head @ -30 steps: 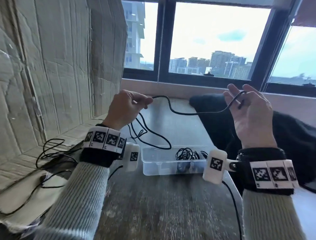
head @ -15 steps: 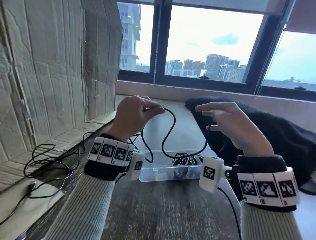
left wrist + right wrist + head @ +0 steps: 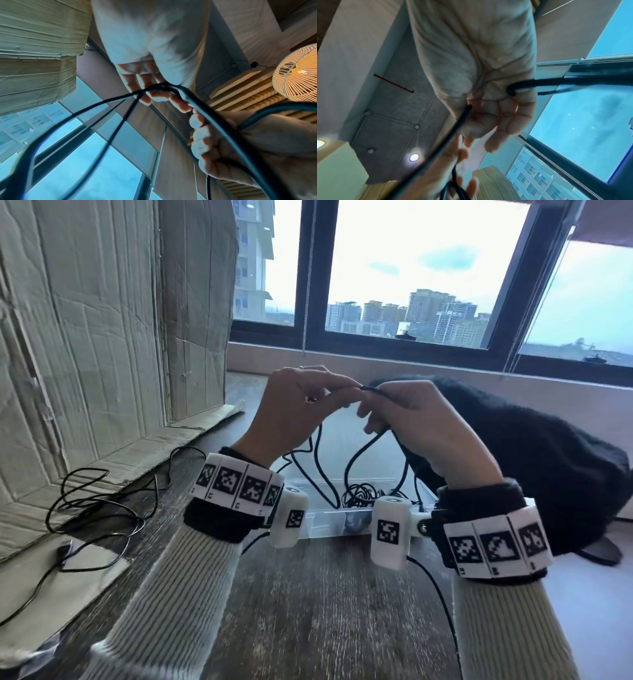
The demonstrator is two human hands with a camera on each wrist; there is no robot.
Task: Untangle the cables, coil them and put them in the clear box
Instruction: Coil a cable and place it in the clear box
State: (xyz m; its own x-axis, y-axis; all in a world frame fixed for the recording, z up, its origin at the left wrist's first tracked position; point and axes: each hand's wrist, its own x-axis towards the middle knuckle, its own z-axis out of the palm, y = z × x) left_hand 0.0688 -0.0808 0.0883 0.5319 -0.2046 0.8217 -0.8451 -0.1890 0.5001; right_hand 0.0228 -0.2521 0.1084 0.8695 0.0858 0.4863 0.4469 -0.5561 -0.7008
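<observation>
1. Both hands meet in mid-air above the table [image 3: 308, 611] — the left hand [image 3: 291, 409] pinches a black cable [image 3: 317, 453] between thumb and fingertips, and the right hand [image 3: 421, 426] has its fingers curled round the same cable just beside it.
2. From the two grips, loops of that cable hang down toward the clear box [image 3: 325, 522].
3. Just beyond the wrists, the clear box sits on the wood with a dark coil of cable [image 3: 359, 496] already inside.
4. Off to the left, a loose cable [image 3: 96, 508] sprawls over table and flattened cardboard [image 3: 102, 337] — well apart from the box.
5. Right of the hands lies a black cloth [image 3: 548, 453]; behind everything, the window [image 3: 411, 268].
</observation>
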